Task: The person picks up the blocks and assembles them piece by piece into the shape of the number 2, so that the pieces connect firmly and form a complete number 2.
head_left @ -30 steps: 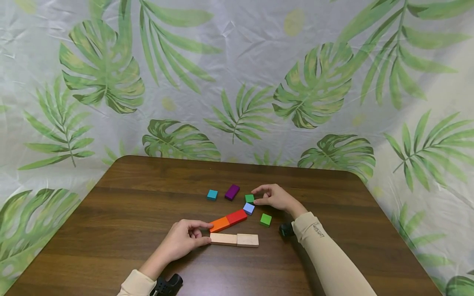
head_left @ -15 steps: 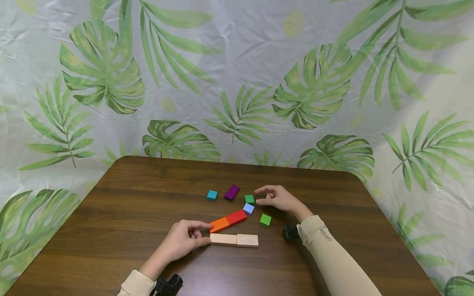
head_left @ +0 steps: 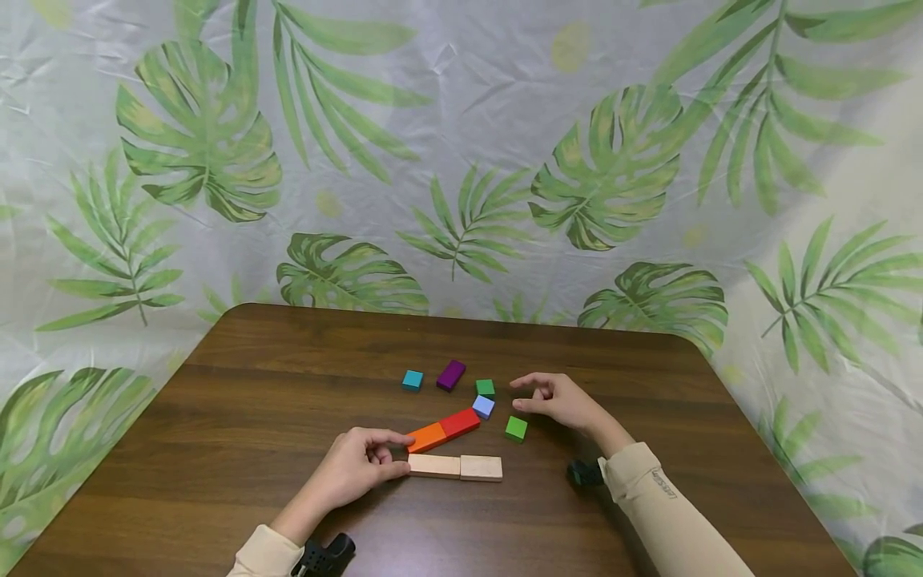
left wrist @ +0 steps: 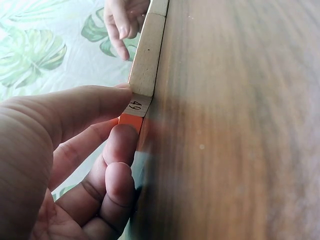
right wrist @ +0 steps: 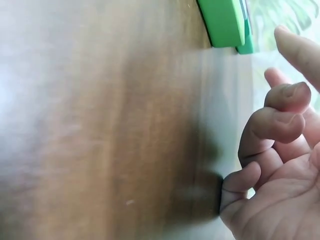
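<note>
My left hand (head_left: 356,469) has its thumb at the left end of a plain wooden block (head_left: 434,466) and its index fingertip on an orange block (head_left: 427,437), the two ends lying between them. In the left wrist view, the wooden block's end (left wrist: 137,105) bears a printed "49", and the other fingers are curled. A second plain block (head_left: 481,468) and a red block (head_left: 460,424) continue the two rows. My right hand (head_left: 566,401) hovers with index and thumb spread, holding nothing, between a dark green block (head_left: 485,389) and a light green block (head_left: 516,429).
A light blue block (head_left: 484,407) lies at the red block's far end. Further back on the brown table (head_left: 303,353) are a purple block (head_left: 451,375) and a turquoise block (head_left: 413,380). Behind hangs a leaf-patterned cloth (head_left: 461,160).
My right hand has moved right and slightly nearer, away from the dark green block. The left hand and the blocks have stayed in place.
</note>
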{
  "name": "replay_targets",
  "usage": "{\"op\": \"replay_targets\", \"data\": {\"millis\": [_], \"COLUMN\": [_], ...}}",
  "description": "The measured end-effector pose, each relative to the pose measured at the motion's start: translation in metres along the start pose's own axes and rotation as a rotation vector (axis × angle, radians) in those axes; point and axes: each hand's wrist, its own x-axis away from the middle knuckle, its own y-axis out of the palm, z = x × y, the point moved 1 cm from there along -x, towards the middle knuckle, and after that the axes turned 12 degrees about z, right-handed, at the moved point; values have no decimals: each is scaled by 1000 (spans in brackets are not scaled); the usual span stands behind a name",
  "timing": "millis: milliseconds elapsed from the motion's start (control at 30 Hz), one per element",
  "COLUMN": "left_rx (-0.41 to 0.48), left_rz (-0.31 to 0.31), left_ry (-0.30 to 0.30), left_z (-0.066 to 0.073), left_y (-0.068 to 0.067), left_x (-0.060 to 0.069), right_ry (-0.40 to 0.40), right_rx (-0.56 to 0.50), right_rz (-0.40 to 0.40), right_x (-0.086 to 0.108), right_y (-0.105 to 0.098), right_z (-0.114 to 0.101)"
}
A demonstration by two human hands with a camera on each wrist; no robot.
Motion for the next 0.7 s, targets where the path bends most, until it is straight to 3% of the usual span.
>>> {"op": "replay_targets", "data": {"millis": [700], "left_rx": [-2], "left_rz": [4], "left_ry": [9], "left_z": [-1], "left_y": [1], "left_x": [-1], "right_ry": [-32], "right_rx": [6], "right_rz": [17], "right_x": [44], "right_y": [7], "right_z": [3]}}
